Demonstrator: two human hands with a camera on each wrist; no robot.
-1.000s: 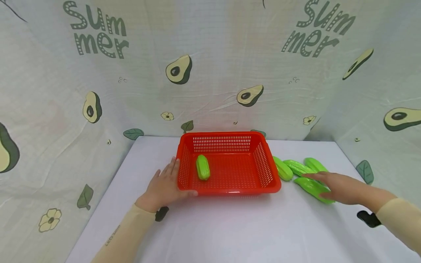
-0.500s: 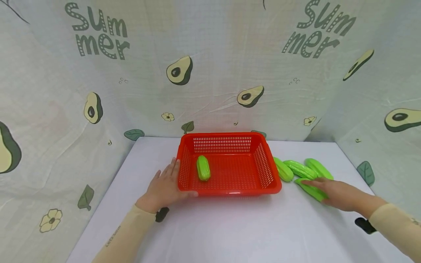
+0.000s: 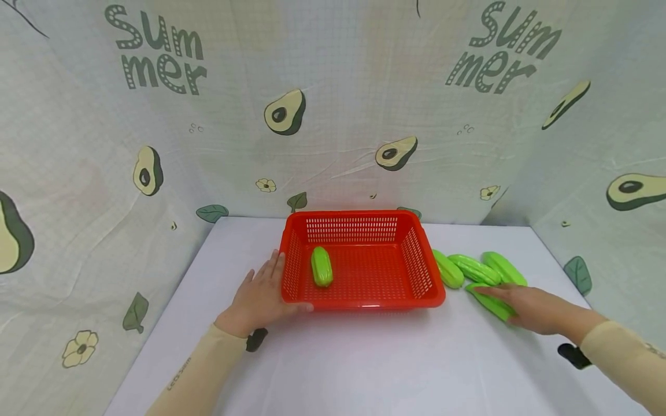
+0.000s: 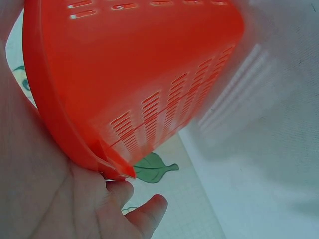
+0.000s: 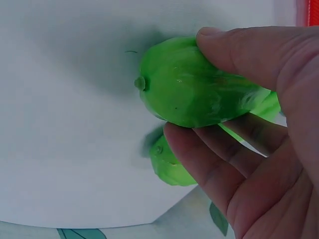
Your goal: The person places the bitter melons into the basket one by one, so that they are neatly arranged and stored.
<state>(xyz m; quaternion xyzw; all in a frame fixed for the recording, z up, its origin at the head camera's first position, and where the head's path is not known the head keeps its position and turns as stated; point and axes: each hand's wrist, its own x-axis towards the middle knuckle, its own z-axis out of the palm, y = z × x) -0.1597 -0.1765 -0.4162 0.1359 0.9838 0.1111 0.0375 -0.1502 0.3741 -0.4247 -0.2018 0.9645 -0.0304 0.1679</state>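
A red plastic basket (image 3: 364, 303) with slotted walls stands on the white table, and one bright green gourd (image 3: 321, 267) lies inside at its left. My left hand (image 3: 260, 297) rests with straight fingers against the basket's left front corner; in the left wrist view the palm touches the red rim (image 4: 55, 114). To the right of the basket, my right hand (image 3: 531, 306) holds the nearest green gourd (image 3: 491, 303). In the right wrist view, the thumb lies on one side of this gourd (image 5: 184, 84) and the fingers on the other. The hand partly covers it.
Behind the held gourd lie three more green gourds: one beside the basket (image 3: 448, 270), one in the middle (image 3: 474, 269) and one farther right (image 3: 502, 267). Printed cloth walls (image 3: 333, 185) border the white table (image 3: 364, 364) at the back and sides.
My right hand has come down and slightly toward me onto the nearest gourd, and now grips it. The left hand and the basket have stayed in place.
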